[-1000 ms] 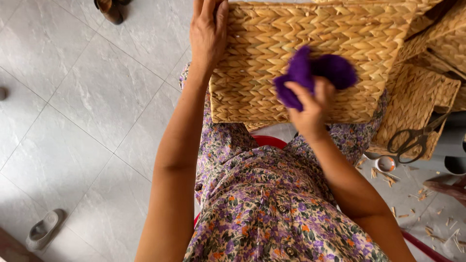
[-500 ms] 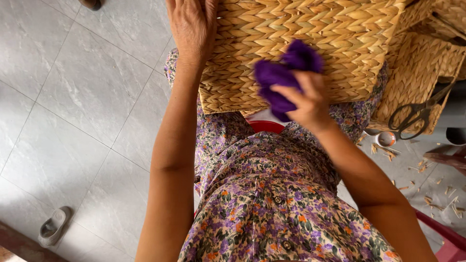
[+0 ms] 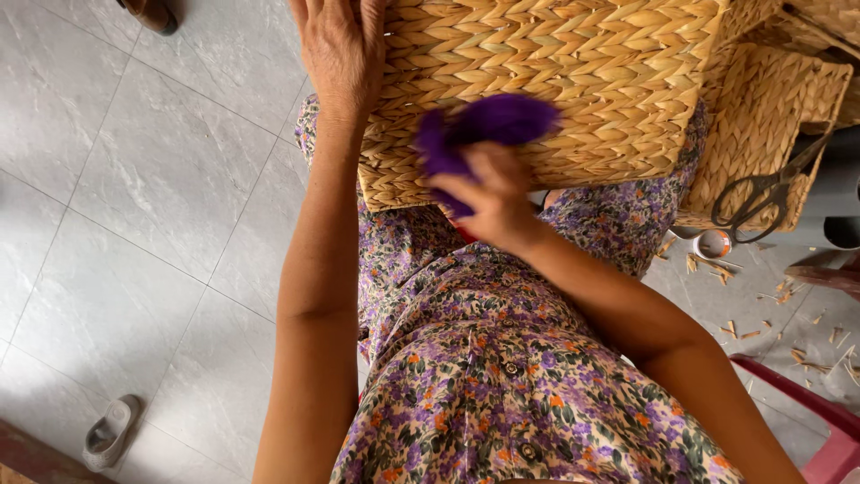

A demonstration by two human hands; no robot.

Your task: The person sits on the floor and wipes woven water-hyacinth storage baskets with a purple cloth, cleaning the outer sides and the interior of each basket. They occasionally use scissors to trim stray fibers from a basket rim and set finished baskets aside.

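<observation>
The left hand point(image 3: 340, 49) is lying flat, fingers released, steadying a woven straw basket point(image 3: 555, 81); the right hand point(image 3: 488, 193) is grasping a purple cloth point(image 3: 488, 125), wiping its side, work seemingly unfinished.

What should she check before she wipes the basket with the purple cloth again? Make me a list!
1. Left hand steadying the woven basket: ok, palm flat on it.
2. Right hand grip on the purple cloth: ok, bunched in the fingers.
3. Cloth touching the basket side: ok.
4. Basket resting on her lap: ok.
5. Scissors away from both hands: ok, lying on the second basket.
6. Basket side clean: cannot tell.
</observation>
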